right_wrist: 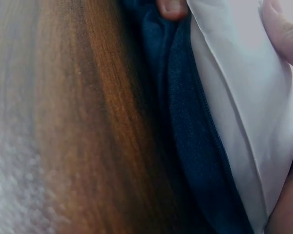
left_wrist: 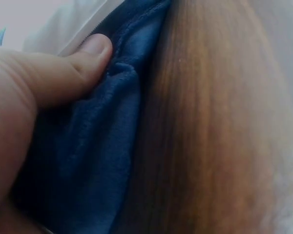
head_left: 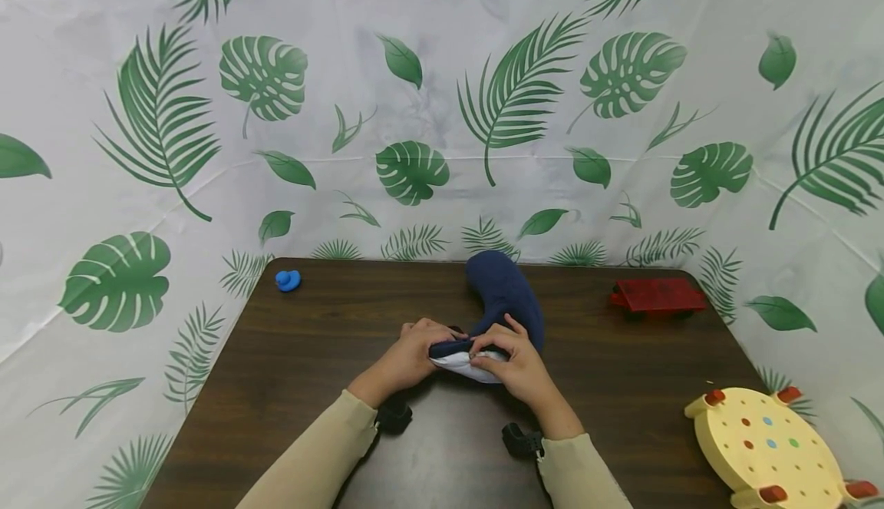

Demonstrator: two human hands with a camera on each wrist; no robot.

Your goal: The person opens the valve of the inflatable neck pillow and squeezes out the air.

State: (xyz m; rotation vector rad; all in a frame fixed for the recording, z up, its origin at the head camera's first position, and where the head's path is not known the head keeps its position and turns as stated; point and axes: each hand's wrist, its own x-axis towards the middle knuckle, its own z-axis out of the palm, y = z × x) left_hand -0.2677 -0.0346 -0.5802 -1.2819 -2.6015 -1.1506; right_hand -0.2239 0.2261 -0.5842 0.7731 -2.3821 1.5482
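A navy neck pillow (head_left: 503, 286) lies curved on the table, with its near end between both hands. Along that end its zipper (right_wrist: 209, 119) runs open, and a white inner pillow (right_wrist: 244, 92) shows in the gap. My left hand (head_left: 413, 352) grips the blue cover (left_wrist: 100, 156) beside the zipper, its thumb pressed on the fabric in the left wrist view. Across the opening, my right hand (head_left: 514, 359) pinches the pillow's edge near the white part, with fingers curled. The left hand's far fingers are hidden behind the fabric.
On the brown wooden table (head_left: 311, 432), a blue rubber duck (head_left: 288, 281) sits at the far left corner. A red toy cart (head_left: 658, 296) stands at the far right. A yellow round stool with pegs (head_left: 773, 444) lies at the right edge. A leaf-print cloth (head_left: 428, 110) hangs behind.
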